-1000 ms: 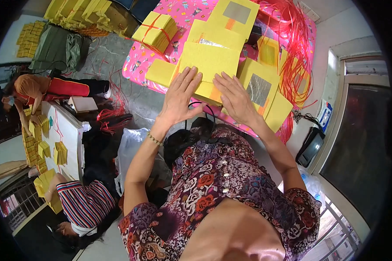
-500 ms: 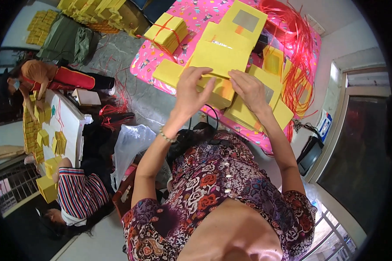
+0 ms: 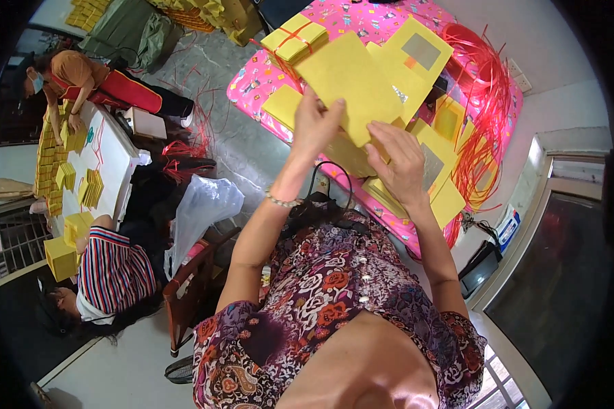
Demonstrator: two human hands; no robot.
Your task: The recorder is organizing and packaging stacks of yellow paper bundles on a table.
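A flat yellow paper envelope (image 3: 351,82) is tilted up over the pink table. My left hand (image 3: 315,119) grips its near left edge, with the thumb across the face. At its lower right edge my right hand (image 3: 397,160) rests with fingers stretched and thumb apart. Under and behind it lie more yellow pieces, one with a grey window (image 3: 421,51). Another yellow stack (image 3: 278,105) lies left of my left hand. Beyond that is a yellow bundle (image 3: 297,37) tied with red ribbon.
Loose red ribbon (image 3: 488,116) tangles along the right side of the pink tablecloth (image 3: 249,85). At left, two people work by a white table (image 3: 112,167) with yellow bundles. A clear plastic bag (image 3: 208,204) and wooden chair (image 3: 184,286) stand near my left arm.
The yellow envelope has tilted up and swung left, off the middle of the pile. My left hand has closed on its edge; my right thumb has spread from the fingers. The view has shifted slightly.
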